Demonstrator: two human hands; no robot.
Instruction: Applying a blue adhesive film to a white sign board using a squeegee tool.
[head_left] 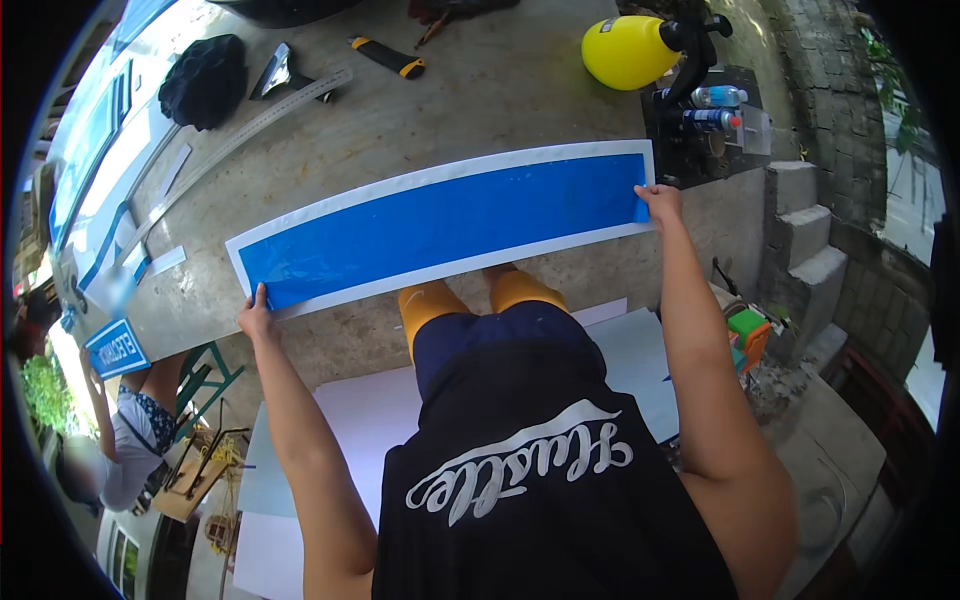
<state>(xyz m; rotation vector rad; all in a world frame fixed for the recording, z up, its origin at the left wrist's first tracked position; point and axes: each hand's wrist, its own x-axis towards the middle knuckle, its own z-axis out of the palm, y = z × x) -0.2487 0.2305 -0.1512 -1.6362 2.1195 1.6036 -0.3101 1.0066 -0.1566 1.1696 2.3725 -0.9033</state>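
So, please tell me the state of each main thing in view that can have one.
Blue panel, held at both ends.
Left hand, closed on its lower left corner.
Right hand, closed on its right end.
Utility knife, lying on the table; blade position unclear.
Long ruler, lying flat.
Black cloth-like item, bunched up.
Yellow spray bottle, upright or tipped: cannot tell.
Small blue sign, held by a co-worker.
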